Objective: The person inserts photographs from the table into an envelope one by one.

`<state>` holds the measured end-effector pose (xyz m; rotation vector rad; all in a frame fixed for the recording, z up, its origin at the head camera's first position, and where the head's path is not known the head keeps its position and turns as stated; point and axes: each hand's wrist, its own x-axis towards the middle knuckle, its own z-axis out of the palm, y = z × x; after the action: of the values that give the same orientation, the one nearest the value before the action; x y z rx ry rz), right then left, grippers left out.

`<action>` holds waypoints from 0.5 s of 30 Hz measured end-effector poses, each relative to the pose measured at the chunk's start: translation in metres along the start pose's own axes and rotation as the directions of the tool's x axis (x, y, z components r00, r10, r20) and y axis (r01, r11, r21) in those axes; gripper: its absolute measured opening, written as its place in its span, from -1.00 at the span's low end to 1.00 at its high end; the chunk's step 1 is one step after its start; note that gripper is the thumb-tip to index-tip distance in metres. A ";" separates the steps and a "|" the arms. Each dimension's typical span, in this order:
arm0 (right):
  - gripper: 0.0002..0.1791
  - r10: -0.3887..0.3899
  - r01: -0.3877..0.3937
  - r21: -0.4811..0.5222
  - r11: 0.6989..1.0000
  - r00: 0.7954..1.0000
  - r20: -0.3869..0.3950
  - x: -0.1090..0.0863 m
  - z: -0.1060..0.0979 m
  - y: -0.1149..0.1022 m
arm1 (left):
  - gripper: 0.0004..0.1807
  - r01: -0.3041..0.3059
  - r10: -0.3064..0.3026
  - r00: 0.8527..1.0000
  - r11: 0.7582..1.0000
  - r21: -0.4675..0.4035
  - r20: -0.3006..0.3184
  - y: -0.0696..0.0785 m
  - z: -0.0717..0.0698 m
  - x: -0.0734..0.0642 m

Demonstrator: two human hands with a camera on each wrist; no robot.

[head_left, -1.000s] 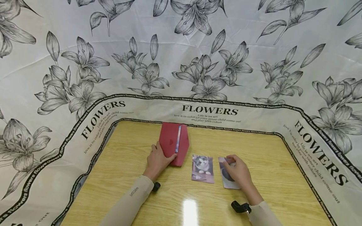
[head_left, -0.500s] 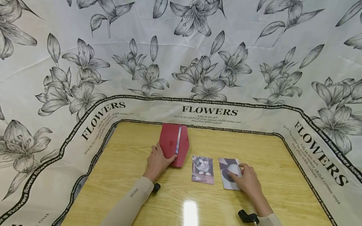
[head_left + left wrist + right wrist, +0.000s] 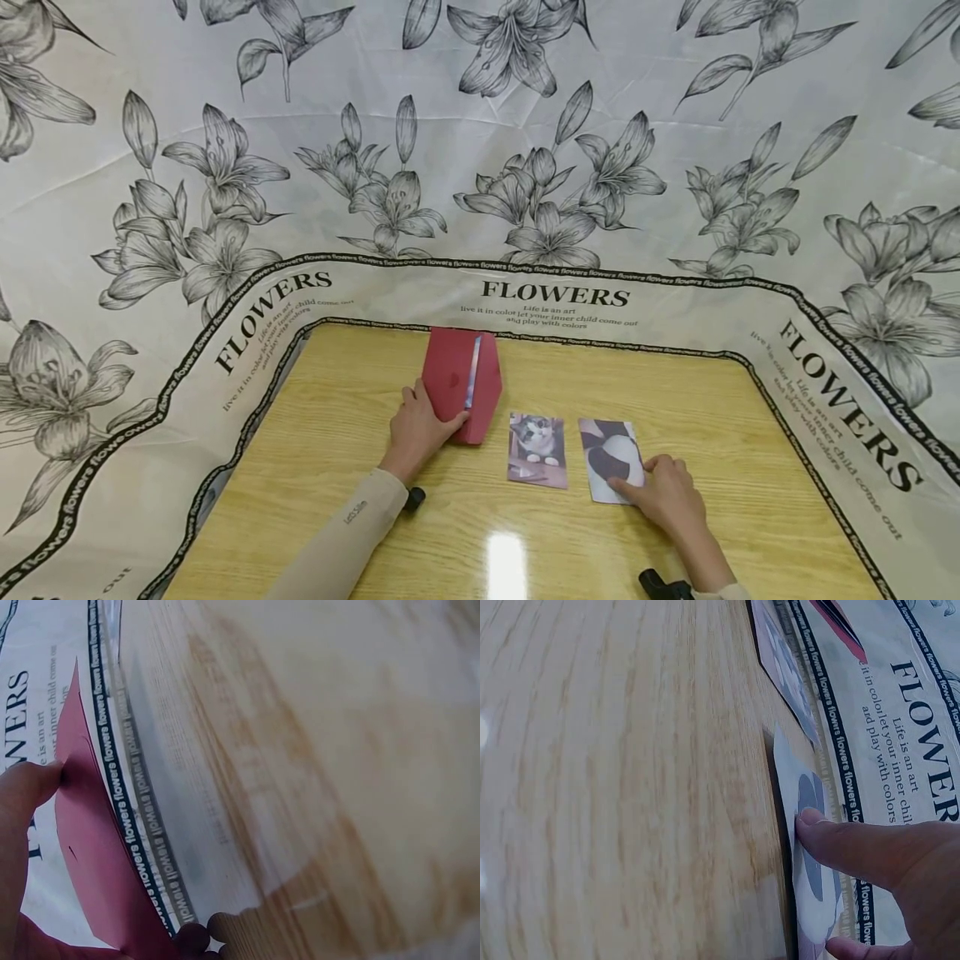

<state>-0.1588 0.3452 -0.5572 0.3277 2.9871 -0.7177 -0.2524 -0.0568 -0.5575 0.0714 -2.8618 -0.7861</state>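
Note:
A dark-red envelope [image 3: 446, 365] lies at the back middle of the table, a strip of a picture [image 3: 473, 372] showing along its opening. My left hand [image 3: 420, 430] holds its near end, the thumb on top and the fingers along the left side. In the left wrist view, that thumb overlaps the red envelope [image 3: 97, 825]. To the right, a cat photo [image 3: 537, 446] lies flat. Beside it is a second photo [image 3: 609, 457] with a dark and white rounded shape. My right hand [image 3: 670, 493] touches this photo's lower right part, thumb on its face, fingers by the right edge.
A wood-grain table [image 3: 360, 358] is walled in by a white floral cloth [image 3: 555, 292] at the back and sides. A bright glare spot [image 3: 506, 562] shows near the front. Black wrist mounts [image 3: 663, 585] sit at both sleeves.
My right hand has slid right and toward the front over the second photo, uncovering most of it. That photo stays nearly in place. The left hand and the envelope hold still.

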 end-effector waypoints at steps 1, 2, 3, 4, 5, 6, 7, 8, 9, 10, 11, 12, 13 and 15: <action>0.03 0.001 -0.001 -0.001 1.000 1.000 -0.002 0.000 0.000 0.000 | 0.30 0.001 -0.001 1.000 1.000 0.000 0.000 0.000 0.000 0.000; 0.02 0.001 -0.001 -0.003 1.000 1.000 -0.005 -0.001 0.000 -0.001 | 0.30 0.001 -0.001 1.000 1.000 0.002 -0.001 0.000 0.000 0.000; 0.01 0.003 -0.003 -0.005 1.000 1.000 -0.007 -0.001 0.000 -0.001 | 0.29 0.002 -0.002 1.000 1.000 0.002 -0.001 0.000 0.000 0.000; 0.01 0.004 -0.004 -0.006 1.000 1.000 -0.009 -0.001 0.000 -0.002 | 0.29 0.002 -0.002 1.000 1.000 0.004 -0.002 0.000 0.000 0.000; 0.00 0.006 -0.006 -0.006 1.000 1.000 -0.009 -0.001 0.000 -0.002 | 0.29 0.003 -0.003 1.000 1.000 0.006 -0.004 0.000 0.000 0.000; -0.01 0.007 -0.007 -0.005 1.000 1.000 -0.010 -0.001 -0.001 -0.002 | 0.29 0.003 -0.003 1.000 1.000 0.006 -0.005 0.000 0.001 0.000; -0.01 0.009 -0.009 -0.002 1.000 1.000 -0.011 -0.001 0.000 -0.003 | 0.29 0.003 -0.002 1.000 1.000 0.005 -0.005 0.000 0.001 0.000; -0.03 0.010 -0.010 0.004 1.000 1.000 -0.012 -0.002 0.000 -0.003 | 0.29 0.002 -0.002 1.000 1.000 0.007 -0.004 0.000 0.001 0.000; -0.04 0.011 -0.011 0.008 1.000 1.000 -0.013 -0.002 0.000 -0.003 | 0.29 0.002 -0.002 1.000 1.000 0.008 -0.001 0.000 0.001 0.000; -0.06 0.013 -0.012 0.012 1.000 1.000 -0.014 -0.002 0.000 -0.003 | 0.29 0.001 -0.001 1.000 1.000 0.009 0.001 -0.001 0.001 0.000; -0.07 0.013 -0.013 0.015 1.000 1.000 -0.015 -0.003 0.001 -0.004 | 0.30 0.000 0.000 1.000 1.000 0.010 0.002 -0.001 0.002 0.000; -0.09 0.014 -0.014 0.016 1.000 1.000 -0.014 -0.003 0.001 -0.004 | 0.30 -0.001 0.001 1.000 1.000 0.008 0.001 -0.001 0.002 0.000; -0.09 0.013 -0.013 0.017 1.000 1.000 -0.011 -0.003 0.001 -0.004 | 0.30 -0.002 0.002 1.000 1.000 0.007 0.000 -0.001 0.002 0.000; -0.11 0.013 -0.013 0.012 1.000 1.000 0.001 -0.003 0.001 -0.005 | 0.30 -0.003 0.003 1.000 1.000 0.004 -0.003 -0.001 0.002 0.000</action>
<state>-0.1573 0.3399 -0.5557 0.3468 2.9775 -0.7350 -0.2527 -0.0566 -0.5602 0.0687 -2.8599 -0.7791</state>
